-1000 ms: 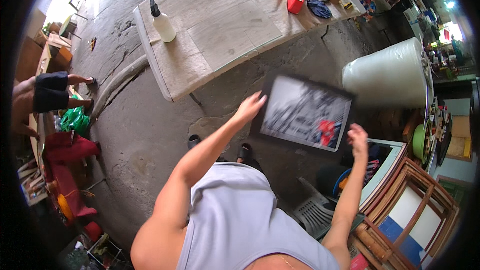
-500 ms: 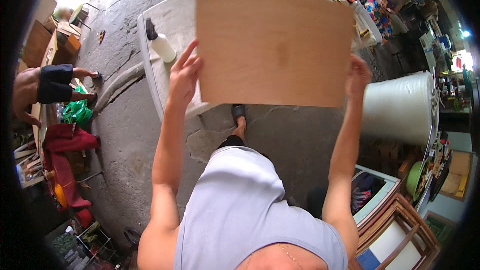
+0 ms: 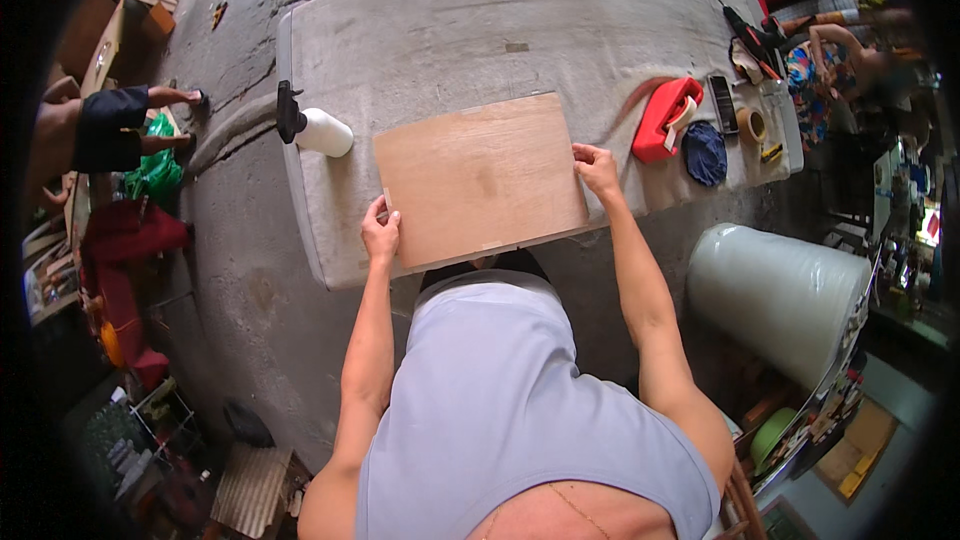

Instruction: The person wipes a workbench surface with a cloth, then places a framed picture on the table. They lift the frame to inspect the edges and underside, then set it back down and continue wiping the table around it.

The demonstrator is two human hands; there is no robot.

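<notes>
Pinches, with fingers of left hand (image 3: 380,236) and right hand (image 3: 598,172), wooden panel (image 3: 482,180) by opposite edges.
Located at near edge of table (image 3: 430,45), right of spray bottle (image 3: 326,133); keep both grips even.

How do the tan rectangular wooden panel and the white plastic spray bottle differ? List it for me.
The tan rectangular wooden panel is flat; the white plastic spray bottle is rounded, with a black trigger head. The panel looks much larger than the bottle. The left hand and right hand are at the panel's edges; neither is at the bottle. Both are on the long pale table.
</notes>
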